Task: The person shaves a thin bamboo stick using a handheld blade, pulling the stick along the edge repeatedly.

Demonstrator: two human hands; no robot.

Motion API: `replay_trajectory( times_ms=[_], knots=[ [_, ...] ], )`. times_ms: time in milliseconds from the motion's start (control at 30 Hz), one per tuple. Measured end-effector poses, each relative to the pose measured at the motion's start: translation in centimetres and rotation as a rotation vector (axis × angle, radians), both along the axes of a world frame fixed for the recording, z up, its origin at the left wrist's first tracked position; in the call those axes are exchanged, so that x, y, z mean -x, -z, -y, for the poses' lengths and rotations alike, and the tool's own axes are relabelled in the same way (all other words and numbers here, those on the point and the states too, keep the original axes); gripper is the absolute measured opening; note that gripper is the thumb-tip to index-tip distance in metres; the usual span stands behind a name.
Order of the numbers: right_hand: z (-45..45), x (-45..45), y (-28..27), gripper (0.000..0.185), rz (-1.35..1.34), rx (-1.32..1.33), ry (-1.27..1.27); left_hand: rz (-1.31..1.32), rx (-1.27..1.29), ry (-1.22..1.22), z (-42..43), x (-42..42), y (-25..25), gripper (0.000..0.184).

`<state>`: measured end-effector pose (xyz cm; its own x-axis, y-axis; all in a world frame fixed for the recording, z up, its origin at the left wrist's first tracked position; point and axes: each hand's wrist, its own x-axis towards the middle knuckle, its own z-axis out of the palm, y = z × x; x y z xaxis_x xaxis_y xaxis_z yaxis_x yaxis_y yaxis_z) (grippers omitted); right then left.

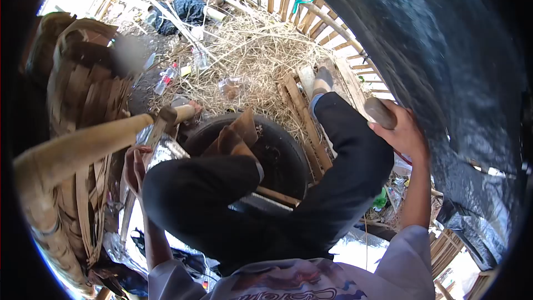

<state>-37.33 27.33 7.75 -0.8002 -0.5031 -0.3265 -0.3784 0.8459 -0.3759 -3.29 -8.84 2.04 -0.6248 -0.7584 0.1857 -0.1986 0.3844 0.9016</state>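
My right hand [408, 133] is closed around a blunt, rounded grey-brown piece [380, 113], held beside my right knee. Whether it is stone or wood I cannot tell, and its lower part is hidden in my palm. By my left knee, my left hand [133, 171] is raised with its fingers loosely bent and apart, seemingly holding nothing. Close to it stands a wooden stick [162, 122], partly behind the fingers. Between my legs lies a black tyre-like ring [297, 158], with my left foot [236, 140] over it.
A thick bamboo pole [83, 147] crosses at the left, before a stack of split bamboo [91, 89]. Straw [266, 55] and a plastic bottle [165, 79] litter the ground. Black sheeting [444, 61] hangs at the right beside a bamboo fence [333, 19]. Wooden slats [308, 128] lie near my right foot.
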Motion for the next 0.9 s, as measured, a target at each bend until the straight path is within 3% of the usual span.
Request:
replay_trajectory(
  times_ms=[33, 100, 133, 167, 300, 433, 500, 733, 833, 900],
  knots=[
    [1.9, 2.1, 1.4, 0.045, 0.076, -0.077, -0.069, 0.023, -0.017, 0.001, 1.2, 0.8, 1.4, 0.025],
    [3.8, 6.3, 7.8, 0.044, 0.122, -0.004, -0.089, 0.325, -0.028, 0.037, 3.4, 0.4, 6.6, 0.022],
    [5.7, 8.0, 10.0, 0.045, 0.198, -0.08, -0.117, 0.231, 0.004, 0.12, 3.4, 2.2, 8.5, 0.012],
    [7.4, 9.6, 12.2, 0.046, 0.274, -0.155, -0.147, 0.393, 0.113, 0.162, 3.1, 3.3, 9.1, 0.009],
    [13.6, 14.6, 20.7, 0.047, 0.303, -0.038, -0.147, 0.625, 0.244, 0.296, 2.6, 2.0, 15.7, 0.017],
    [19.3, 20.1, 26.3, 0.031, 0.228, 0.138, 0.069, 0.668, 0.463, 0.373, 2.4, 3.3, 15.9, 0.016],
    [21.1, 21.9, 29.2, 0.02, 0.257, 0.459, 0.203, 0.649, 0.415, 0.315, 2.9, 2.6, 16.6, 0.015],
    [24.4, 23.4, 45.0, 0.026, 0.474, 0.654, 0.704, 0.737, 0.359, 0.315, 3.1, 1.9, 17.3, 0.02],
    [24.5, 22.9, 52.2, 0.029, 0.361, 0.706, 0.782, 0.756, 0.322, 0.335, 3.2, 1.8, 17.3, 0.021],
    [25.2, 22.0, 54.5, 0.03, 0.206, 0.888, 0.793, 0.727, 0.317, 0.329, 3.2, 1.2, 17.8, 0.022]
  ],
)
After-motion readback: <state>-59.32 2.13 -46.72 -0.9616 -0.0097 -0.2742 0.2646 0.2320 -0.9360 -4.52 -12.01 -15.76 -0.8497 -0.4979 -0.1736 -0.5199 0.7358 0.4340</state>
